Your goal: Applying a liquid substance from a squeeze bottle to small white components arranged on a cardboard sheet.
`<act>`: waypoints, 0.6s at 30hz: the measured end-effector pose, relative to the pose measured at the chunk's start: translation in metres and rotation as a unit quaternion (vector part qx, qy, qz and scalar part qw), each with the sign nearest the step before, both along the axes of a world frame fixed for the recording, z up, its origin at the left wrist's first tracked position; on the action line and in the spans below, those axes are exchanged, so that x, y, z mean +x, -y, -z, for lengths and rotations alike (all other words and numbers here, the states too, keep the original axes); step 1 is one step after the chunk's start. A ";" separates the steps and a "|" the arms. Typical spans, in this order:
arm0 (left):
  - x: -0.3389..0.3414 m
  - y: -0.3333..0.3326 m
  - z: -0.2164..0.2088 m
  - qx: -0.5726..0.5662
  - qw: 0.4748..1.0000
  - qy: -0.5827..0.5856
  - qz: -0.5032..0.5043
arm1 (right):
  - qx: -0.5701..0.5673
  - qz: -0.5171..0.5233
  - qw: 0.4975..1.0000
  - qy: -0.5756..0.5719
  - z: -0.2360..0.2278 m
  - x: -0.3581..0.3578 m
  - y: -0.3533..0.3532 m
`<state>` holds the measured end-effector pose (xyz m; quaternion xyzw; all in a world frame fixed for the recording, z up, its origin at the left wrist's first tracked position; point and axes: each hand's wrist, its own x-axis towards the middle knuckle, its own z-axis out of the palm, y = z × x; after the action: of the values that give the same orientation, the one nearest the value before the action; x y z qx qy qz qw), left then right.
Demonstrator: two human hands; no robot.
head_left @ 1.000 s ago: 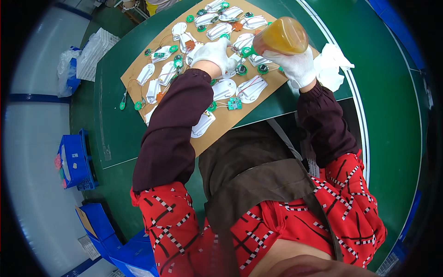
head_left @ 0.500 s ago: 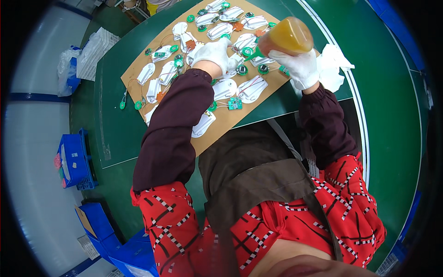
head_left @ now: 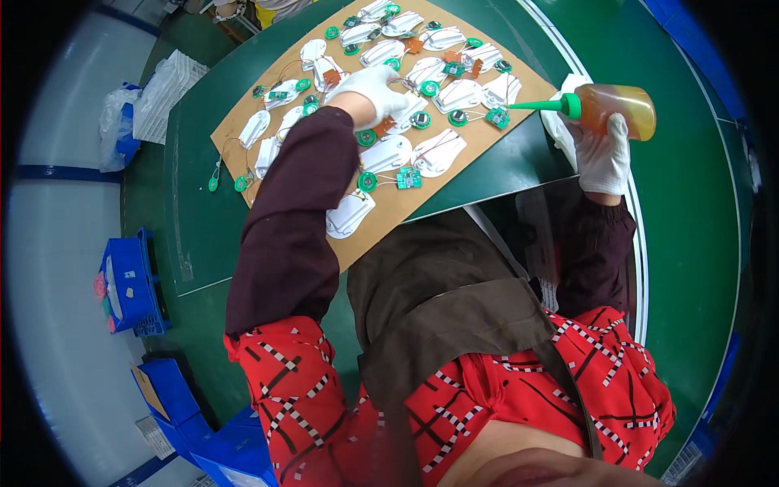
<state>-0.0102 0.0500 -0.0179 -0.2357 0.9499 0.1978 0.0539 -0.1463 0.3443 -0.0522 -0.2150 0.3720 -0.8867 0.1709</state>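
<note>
My left hand (head_left: 372, 93), in a white glove, reaches over a brown board (head_left: 434, 191) among white plastic housings. Its fingers are bent down and together beside one housing (head_left: 408, 114), with thin wires near them; what they pinch is hidden. Beyond the board's right edge, my right hand (head_left: 604, 158), also gloved, is wrapped round a squeeze bottle (head_left: 621, 109) of amber liquid. The bottle lies nearly level, and its long green nozzle (head_left: 544, 105) points left, over the board's edge. Near the nozzle tip is a green circuit board (head_left: 497, 118).
Several white housings (head_left: 438, 152) with green round parts (head_left: 367, 182) and wires cover the board, which lies on a green table (head_left: 207, 203). Crumpled white material (head_left: 560, 134) is beside my right hand. Blue crates (head_left: 130, 284) and stacked white trays (head_left: 169, 97) stand at left.
My right hand has carried the bottle right, away from my left hand, and turned it from steeply tilted to nearly level. My left hand has shifted slightly; the board moved a little left.
</note>
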 end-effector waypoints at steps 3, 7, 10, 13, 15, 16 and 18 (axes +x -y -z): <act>0.002 0.008 -0.006 0.044 0.999 0.027 0.014 | 0.003 0.022 0.999 0.030 0.005 0.001 -0.010; 0.019 0.023 -0.007 0.084 0.991 -0.100 -0.036 | 0.007 0.003 1.000 0.025 0.010 0.001 -0.011; 0.032 0.001 -0.015 0.051 0.982 -0.172 -0.056 | -0.002 -0.003 0.999 0.032 0.010 0.005 -0.012; 0.042 -0.055 -0.014 0.004 0.988 -0.152 0.001 | -0.013 0.003 0.999 0.038 0.009 0.010 -0.012; 0.045 -0.087 0.002 -0.012 0.989 -0.138 0.040 | -0.012 0.003 0.999 0.042 0.013 0.010 -0.012; 0.049 -0.101 0.000 -0.027 0.990 -0.136 0.041 | -0.024 -0.012 0.999 0.034 0.013 0.011 -0.007; 0.052 -0.108 0.026 -0.103 0.970 -0.214 0.045 | -0.028 -0.018 0.999 0.030 0.010 0.016 -0.001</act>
<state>0.0413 0.1584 -0.0435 -0.1495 0.9642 0.1420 -0.1666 -0.1299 0.3449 -0.0619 -0.1998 0.3380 -0.8995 0.1916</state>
